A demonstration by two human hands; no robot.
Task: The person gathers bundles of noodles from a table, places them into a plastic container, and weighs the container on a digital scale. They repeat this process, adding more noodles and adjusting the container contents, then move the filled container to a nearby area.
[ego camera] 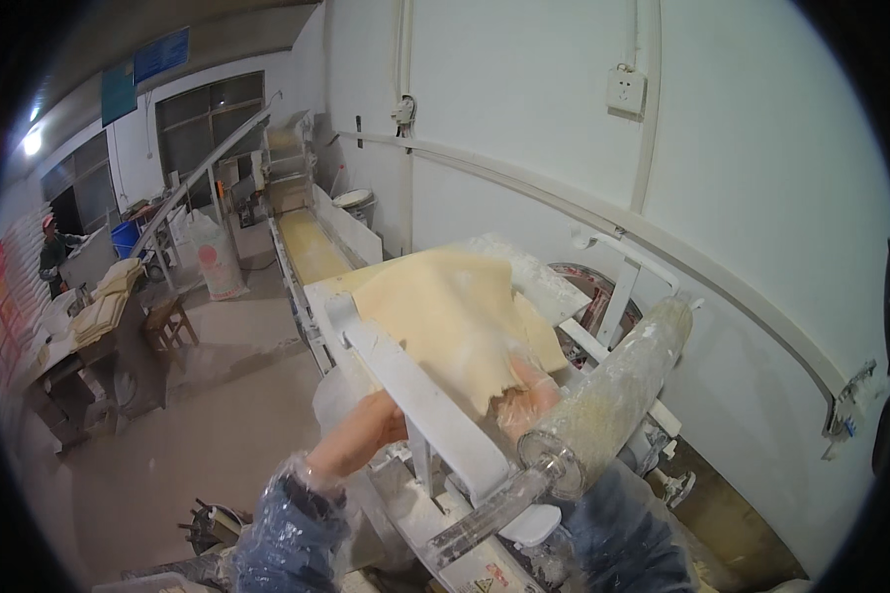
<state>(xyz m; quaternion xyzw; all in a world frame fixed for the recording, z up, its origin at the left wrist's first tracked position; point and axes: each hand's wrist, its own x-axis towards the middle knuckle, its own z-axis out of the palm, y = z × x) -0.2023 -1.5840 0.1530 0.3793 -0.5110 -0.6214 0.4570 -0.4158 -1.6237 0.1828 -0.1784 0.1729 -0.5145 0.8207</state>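
Note:
A pale yellow dough sheet (445, 304) drapes in a raised fold over the slanted feed end of a flour-dusted rolling machine. Its front edge is torn and ragged. My right hand (528, 404) grips that edge, reaching beneath the clear, flour-smeared roller (615, 393). Some of its fingers are blurred or covered by dough. My left hand (367, 434) reaches in at the white metal side rail (415, 393), below the sheet's left side. The rail hides its fingertips, so what they hold is unclear. Thin plastic covers both blue sleeves.
Behind the sheet, a long conveyor (315, 244) runs back to another machine. Left, folded dough sheets (107, 304) lie on a table (144, 356) near a wooden stool (169, 326) and a full sack (215, 256). A person (55, 252) stands farther back. A wall (749, 185) borders the machine's right.

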